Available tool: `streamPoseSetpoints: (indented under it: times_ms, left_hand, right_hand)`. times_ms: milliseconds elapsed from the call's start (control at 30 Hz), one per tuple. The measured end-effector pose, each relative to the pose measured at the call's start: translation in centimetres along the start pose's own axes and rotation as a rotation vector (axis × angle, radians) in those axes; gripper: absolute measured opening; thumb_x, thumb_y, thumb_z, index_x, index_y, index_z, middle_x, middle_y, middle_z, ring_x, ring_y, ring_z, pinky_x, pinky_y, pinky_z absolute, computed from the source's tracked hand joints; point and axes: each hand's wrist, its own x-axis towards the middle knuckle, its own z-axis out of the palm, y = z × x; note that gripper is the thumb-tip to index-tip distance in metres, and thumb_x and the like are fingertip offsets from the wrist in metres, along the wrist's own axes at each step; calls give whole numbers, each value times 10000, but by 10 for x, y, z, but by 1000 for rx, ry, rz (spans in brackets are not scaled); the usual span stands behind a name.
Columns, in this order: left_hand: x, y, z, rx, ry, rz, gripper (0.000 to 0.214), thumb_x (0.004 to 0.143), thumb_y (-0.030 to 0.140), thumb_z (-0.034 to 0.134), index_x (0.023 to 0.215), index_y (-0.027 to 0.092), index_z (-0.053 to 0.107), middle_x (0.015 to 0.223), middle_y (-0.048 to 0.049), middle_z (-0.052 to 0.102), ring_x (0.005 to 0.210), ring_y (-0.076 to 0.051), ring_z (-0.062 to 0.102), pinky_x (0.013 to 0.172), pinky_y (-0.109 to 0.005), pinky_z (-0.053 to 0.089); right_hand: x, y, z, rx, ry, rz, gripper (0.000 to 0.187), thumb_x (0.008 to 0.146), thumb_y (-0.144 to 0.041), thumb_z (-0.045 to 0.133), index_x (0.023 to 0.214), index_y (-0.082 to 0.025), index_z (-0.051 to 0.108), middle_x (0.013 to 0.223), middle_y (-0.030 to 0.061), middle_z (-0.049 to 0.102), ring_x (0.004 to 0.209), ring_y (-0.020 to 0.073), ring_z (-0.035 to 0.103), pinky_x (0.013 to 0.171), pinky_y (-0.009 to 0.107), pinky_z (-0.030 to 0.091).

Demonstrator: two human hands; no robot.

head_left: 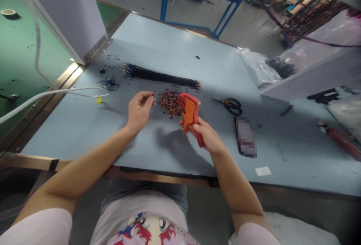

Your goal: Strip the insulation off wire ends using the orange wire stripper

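Note:
My left hand (pixel 139 111) pinches a short thin black wire (pixel 153 94) between thumb and fingertips. My right hand (pixel 204 136) grips an orange-and-red self-adjusting wire stripper (pixel 190 114) by its handles, jaws pointing up. Between my hands, a loose heap of short wires (pixel 170 104) with copper-coloured ends lies on the blue-grey workbench (pixel 84 132). Beyond it stretches a long bundle of black wires (pixel 160 74) with bright terminals at its left end. A small tangle of blue-and-black wires (pixel 109 83) lies to the left.
Black-handled scissors (pixel 231 106) and a pixelated, blurred object (pixel 245 136) lie to the right. A white cable (pixel 47 96) crosses the bench's left edge. A red-handled tool (pixel 342 143) sits at the far right, and a clear plastic bag (pixel 259 68) lies at the back.

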Motion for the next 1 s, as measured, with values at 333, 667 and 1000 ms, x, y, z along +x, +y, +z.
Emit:
streamPoseSetpoints:
  times_ms: [333,667,1000]
  left_hand:
    - [-20,9,1,189,-217,162,126,817,248,598,880,207,699,778,-7,662,666,-99,569,627,-228,446]
    - [-24,15,2,201,-281,194,93,821,233,586,828,203,674,776,-17,646,717,-120,569,631,-252,437]
    - [-27,26,2,221,-277,349,82,817,163,574,814,197,648,735,0,619,661,-103,528,582,-246,394]
  right_hand:
    - [0,3,24,559,-138,246,408,792,-477,634,1045,-162,574,885,71,650,748,189,639,711,391,553]
    - [-9,-6,24,618,-231,299,439,763,-492,676,1012,-139,596,857,70,648,731,205,637,714,412,548]
    - [-13,-6,25,585,-287,256,412,803,-480,644,1014,-132,579,833,67,651,697,194,659,682,399,558]
